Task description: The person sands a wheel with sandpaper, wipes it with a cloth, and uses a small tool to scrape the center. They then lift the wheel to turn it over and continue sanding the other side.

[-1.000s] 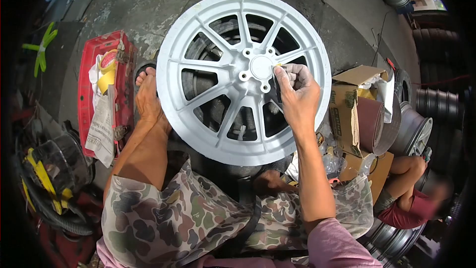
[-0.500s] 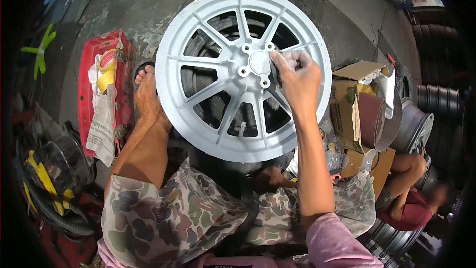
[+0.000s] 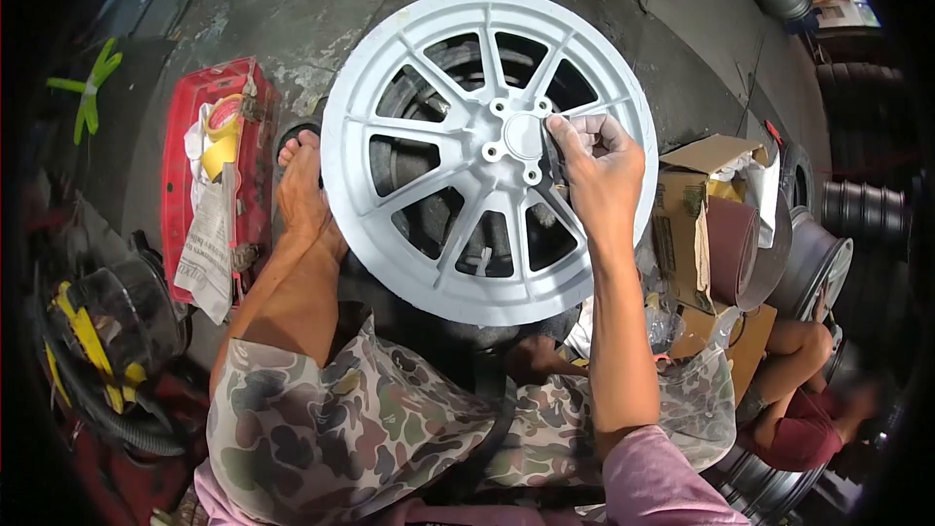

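Reaching over the pale spoked wheel (image 3: 351,185), the right hand (image 3: 602,158) is held partly closed, its thumb extended beside bent fingers; whether anything small is pinched between them cannot be told. The wheel is spread beneath the hand and to its left, with the round hub (image 3: 523,136) placed just left of the thumb tip; whether the wheel is touched cannot be made out. The wheel is flanked on the left by a bare foot (image 3: 302,190) and a red case (image 3: 179,195), in which yellow tape (image 3: 220,156) and newspaper (image 3: 207,253) are held, and on the right by a cardboard box (image 3: 679,234)
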Available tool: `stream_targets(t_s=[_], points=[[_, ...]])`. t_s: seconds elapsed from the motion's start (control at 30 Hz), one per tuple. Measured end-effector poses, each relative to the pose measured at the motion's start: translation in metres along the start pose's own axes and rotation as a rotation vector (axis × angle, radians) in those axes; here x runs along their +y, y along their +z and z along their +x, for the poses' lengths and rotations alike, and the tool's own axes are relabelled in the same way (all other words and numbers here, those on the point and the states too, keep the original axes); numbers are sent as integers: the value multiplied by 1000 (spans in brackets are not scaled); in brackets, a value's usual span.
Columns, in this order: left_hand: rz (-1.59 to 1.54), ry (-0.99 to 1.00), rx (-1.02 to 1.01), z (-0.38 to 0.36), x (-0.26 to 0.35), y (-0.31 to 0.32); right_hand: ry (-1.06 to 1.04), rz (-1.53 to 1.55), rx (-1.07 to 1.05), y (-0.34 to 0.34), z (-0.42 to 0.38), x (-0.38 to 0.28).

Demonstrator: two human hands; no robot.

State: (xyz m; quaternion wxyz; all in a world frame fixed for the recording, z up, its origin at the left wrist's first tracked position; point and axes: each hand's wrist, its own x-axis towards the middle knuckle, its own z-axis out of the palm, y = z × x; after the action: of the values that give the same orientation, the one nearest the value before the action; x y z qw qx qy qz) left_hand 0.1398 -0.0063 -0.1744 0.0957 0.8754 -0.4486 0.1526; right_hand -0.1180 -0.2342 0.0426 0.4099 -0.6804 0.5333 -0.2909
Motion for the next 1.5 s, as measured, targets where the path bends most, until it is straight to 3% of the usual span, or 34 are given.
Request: stream_targets(t_s=[0.03,0.1,0.13,0.2,0.23,0.3,0.37,0.43,0.5,0.63,0.7,0.83,0.9,0.93,1.0,1.1,1.23,1.3,1.33,1.4,1.43,1.5], points=[[-1,-5,-5,-5,-5,14,-21,-28,6,-1,-1,3],[1686,375,-187,-8,-16,45,-38,-103,8,3,6,3],[1687,381,-189,-11,-15,47,-91,-111,10,7,10,3],[1061,146,206,3,5,15,-128,-136,-5,14,5,-11],[1060,146,208,6,7,4,-129,-136,-4,13,3,-17],[729,157,64,8,6,-9,-166,-257,-88,12,0,-23],[761,146,81,7,6,-7,-165,-274,-104,9,7,-23],[793,140,103,7,7,-2,-35,-210,-78,9,15,-21],[705,139,93,8,5,-1,-157,-176,-125,16,3,-20],[510,128,149,14,11,-29,-71,-227,-175,14,9,-27],[1007,353,29,18,9,-41,31,-215,-197,14,8,-37],[939,388,25,16,1,-34,-180,-240,-207,15,8,-16],[437,240,167,13,0,-29,-15,-82,-150,12,17,-17],[437,242,165,12,-1,-26,-10,-136,-99,11,20,-20],[93,128,36,15,-2,-24,-67,-174,-123,12,15,-20],[-16,116,-105,18,-5,-35,-104,-256,-188,6,5,-26],[-40,118,-123,17,-4,-36,-131,-284,-382,-11,2,-25],[282,142,71,14,4,-25,-28,-5,-382,-9,5,-18],[284,147,71,12,2,-23,-116,-14,-296,-5,8,-17],[946,338,53,11,0,-22,-155,-98,-300,5,14,-16],[946,342,57,9,3,-21,-200,-187,-306,8,14,-16],[228,74,159,4,11,-19,-200,-217,-303,4,10,-25]])
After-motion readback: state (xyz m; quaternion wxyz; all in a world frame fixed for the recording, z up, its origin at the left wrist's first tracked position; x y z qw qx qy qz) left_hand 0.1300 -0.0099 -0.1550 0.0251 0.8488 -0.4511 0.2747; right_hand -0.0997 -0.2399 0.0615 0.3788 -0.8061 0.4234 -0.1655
